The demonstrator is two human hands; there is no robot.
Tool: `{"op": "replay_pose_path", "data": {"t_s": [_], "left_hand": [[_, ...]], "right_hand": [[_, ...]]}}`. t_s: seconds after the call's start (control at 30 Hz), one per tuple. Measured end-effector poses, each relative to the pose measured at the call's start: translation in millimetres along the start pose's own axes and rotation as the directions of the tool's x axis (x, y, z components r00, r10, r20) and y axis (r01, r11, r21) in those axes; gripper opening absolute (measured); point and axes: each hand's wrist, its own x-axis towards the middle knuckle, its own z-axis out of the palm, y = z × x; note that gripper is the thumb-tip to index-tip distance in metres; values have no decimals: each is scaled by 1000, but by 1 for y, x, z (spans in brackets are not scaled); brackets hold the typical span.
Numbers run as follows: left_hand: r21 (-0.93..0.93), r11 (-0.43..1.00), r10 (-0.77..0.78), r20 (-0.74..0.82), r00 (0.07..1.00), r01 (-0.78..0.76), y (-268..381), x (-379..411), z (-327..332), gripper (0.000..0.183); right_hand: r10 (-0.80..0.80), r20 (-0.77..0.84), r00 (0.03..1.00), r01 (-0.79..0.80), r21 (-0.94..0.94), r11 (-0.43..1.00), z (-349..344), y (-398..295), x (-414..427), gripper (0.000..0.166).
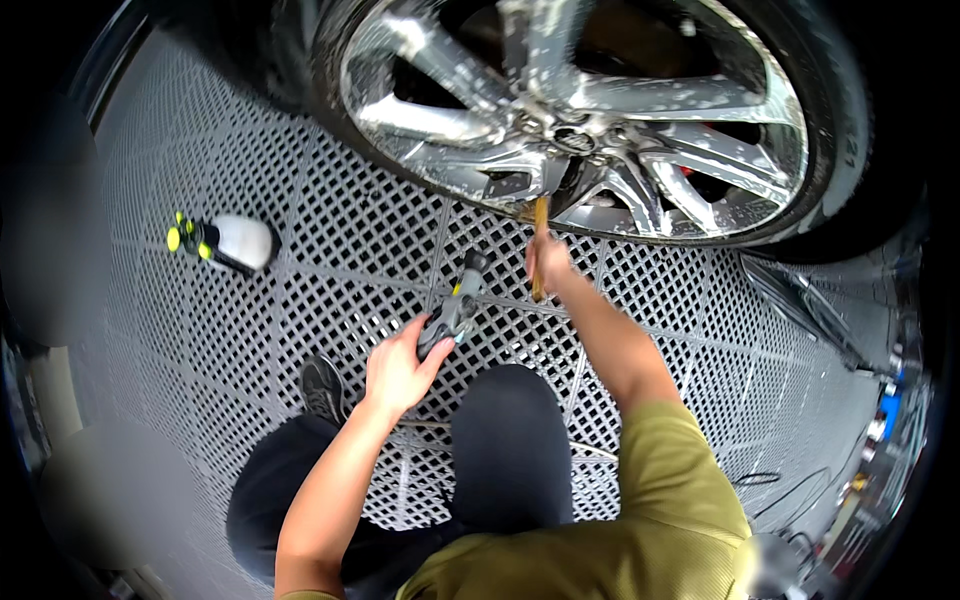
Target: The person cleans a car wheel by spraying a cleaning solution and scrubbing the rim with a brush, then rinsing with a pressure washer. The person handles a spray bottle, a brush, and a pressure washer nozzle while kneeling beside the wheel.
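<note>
My right hand (550, 261) grips a wooden-handled brush (540, 217), its far end against the lower rim of an alloy car wheel (574, 139). Bristles are hard to make out at the rim. White suds and wet streaks cover the wheel's spokes. Below and left of the wheel, my left hand (401, 367) is wrapped around a grey and black pistol-grip tool (457, 304), which looks like a spray gun. Its black head points up toward the tyre (840, 161), apart from it.
A white pump spray bottle (244, 241) with yellow-green parts lies on the grey plastic grid floor (360, 225) to the left. A pale hose (592, 450) runs behind my knee. Dark cables (795, 487) and assorted items (889, 412) are at the right.
</note>
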Motion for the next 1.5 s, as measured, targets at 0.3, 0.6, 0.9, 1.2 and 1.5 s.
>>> {"op": "replay_pose_path", "data": {"t_s": [0.3,0.6,0.9,1.2,1.5], "left_hand": [[-217,961,-209,-176,962,170,-35,3,3,61],[-66,994,-88,-31,996,86,32,39,26,57],[-146,981,-121,57,991,129,30,61,64,54],[-227,963,-135,74,988,148,23,77,59,55],[-187,966,-159,128,979,181,-9,81,49,57]], "right_hand": [[280,115,953,-250,-222,942,-62,29,-48,61],[479,174,860,-438,-227,870,-100,40,-42,59],[69,-115,991,-99,-285,953,3,-2,-5,61],[-42,-83,996,15,-305,952,-24,-10,40,70],[262,54,964,-245,-214,946,-26,31,-78,59]]}}
